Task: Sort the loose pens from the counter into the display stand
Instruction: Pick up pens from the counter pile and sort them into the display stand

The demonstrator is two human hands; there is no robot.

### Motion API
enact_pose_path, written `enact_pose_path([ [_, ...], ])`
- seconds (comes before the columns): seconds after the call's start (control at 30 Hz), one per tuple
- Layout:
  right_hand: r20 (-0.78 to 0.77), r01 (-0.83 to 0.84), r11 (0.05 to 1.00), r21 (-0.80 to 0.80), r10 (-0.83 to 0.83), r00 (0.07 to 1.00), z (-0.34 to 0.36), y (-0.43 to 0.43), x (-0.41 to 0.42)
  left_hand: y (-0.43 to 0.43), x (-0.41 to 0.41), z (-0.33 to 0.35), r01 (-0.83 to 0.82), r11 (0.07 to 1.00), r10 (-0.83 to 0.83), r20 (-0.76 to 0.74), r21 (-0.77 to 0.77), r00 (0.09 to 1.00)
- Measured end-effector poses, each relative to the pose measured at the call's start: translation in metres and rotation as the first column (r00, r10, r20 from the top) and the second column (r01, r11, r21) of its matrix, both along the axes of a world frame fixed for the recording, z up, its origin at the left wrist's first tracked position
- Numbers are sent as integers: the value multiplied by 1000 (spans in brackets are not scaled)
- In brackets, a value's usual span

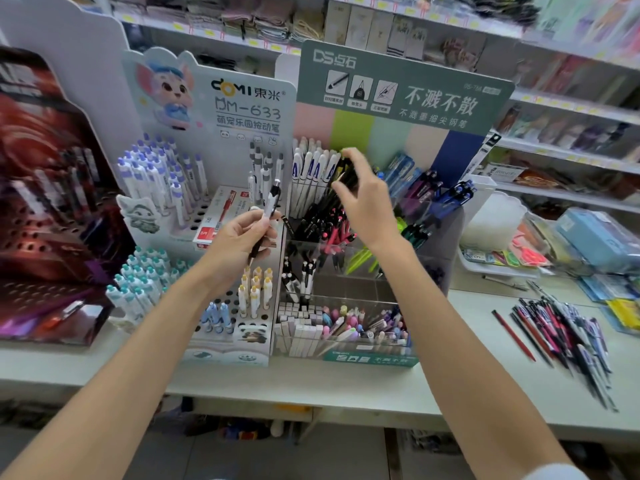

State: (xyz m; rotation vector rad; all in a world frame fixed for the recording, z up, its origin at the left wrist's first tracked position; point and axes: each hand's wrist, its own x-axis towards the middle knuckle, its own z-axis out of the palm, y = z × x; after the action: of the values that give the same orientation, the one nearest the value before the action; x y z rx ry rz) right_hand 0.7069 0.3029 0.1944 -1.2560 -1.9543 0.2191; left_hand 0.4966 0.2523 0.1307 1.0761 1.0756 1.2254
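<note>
In the middle of the frame the left hand [239,242] is closed around a white pen with a black clip [268,209], gripping it between thumb and fingers so that the pen stands tilted, its top toward the upper right and its dark tip pointing down past the palm. Just right of it, the right hand [367,202] is raised in front of the clear display stand [349,261] with its fingers curled over a bunch of black pens [341,181] that stick up from the upper compartment; whether it actually grips them or only touches them cannot be told, since the fingers are blurred. The stand carries a green header card [408,91] at the upper centre and has stepped compartments holding black and pink pens, green ones, blue ones to the right, and a front row of pastel pens and white boxes [301,327]. Left of it stands a white stand with holes [221,320], filled with purple-capped, teal-capped, yellow-capped and blue-capped pens. At the lower right of the frame a heap of loose pens [561,334] lies on the pale surface [346,386], well apart from both hands, with a red pen [512,336] lying at its left edge. Shelves [571,154] of packaged goods fill the upper right.
</note>
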Motion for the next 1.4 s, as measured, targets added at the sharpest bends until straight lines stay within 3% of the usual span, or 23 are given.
enact_pose_path([
  [0.17,333,-25,993,-119,63,941,-45,2,-29,-9,0,0,15,999,-14,9,-35,1000],
  [0.23,435,6,997,-81,30,900,-54,1,-32,-12,0,0,15,999,-14,14,-42,1000],
  [0.3,301,18,1000,-18,-12,953,-53,-5,-29,-14,-2,0,12,999,-11,14,-45,1000],
  [0.37,-20,-43,999,-33,42,999,-45,-18,-28,-15,-1,-1,26,999,-26,-7,-41,1000],
  [0.43,-261,-198,970,-142,156,953,-33,-33,-33,-17,3,-1,89,996,-90,-51,-31,995],
  [0.53,-298,-232,960,-158,177,938,-29,-46,-34,-18,13,-4,154,988,-156,-78,-34,985],
  [0.67,-386,118,993,32,-96,918,-43,-52,-7,-22,2,-14,38,999,-37,-149,8,988],
  [0.8,-208,155,986,67,-138,968,-77,-58,-1,-23,-14,-26,-45,998,51,-222,33,974],
  [0.93,-110,136,988,-73,-144,984,-110,-58,-15,-25,-19,-31,-46,997,61,-300,58,952],
  [1.07,148,144,939,-313,-102,984,-136,-56,-23,-28,-22,-35,-33,998,48,-330,51,943],
  [1.2,306,150,918,-366,-33,951,-142,-61,-13,-30,-18,-31,9,997,26,-416,82,909],
  [1.4,126,214,916,-340,-181,975,-126,-86,66,-30,25,-21,71,975,82,-640,211,764],
])
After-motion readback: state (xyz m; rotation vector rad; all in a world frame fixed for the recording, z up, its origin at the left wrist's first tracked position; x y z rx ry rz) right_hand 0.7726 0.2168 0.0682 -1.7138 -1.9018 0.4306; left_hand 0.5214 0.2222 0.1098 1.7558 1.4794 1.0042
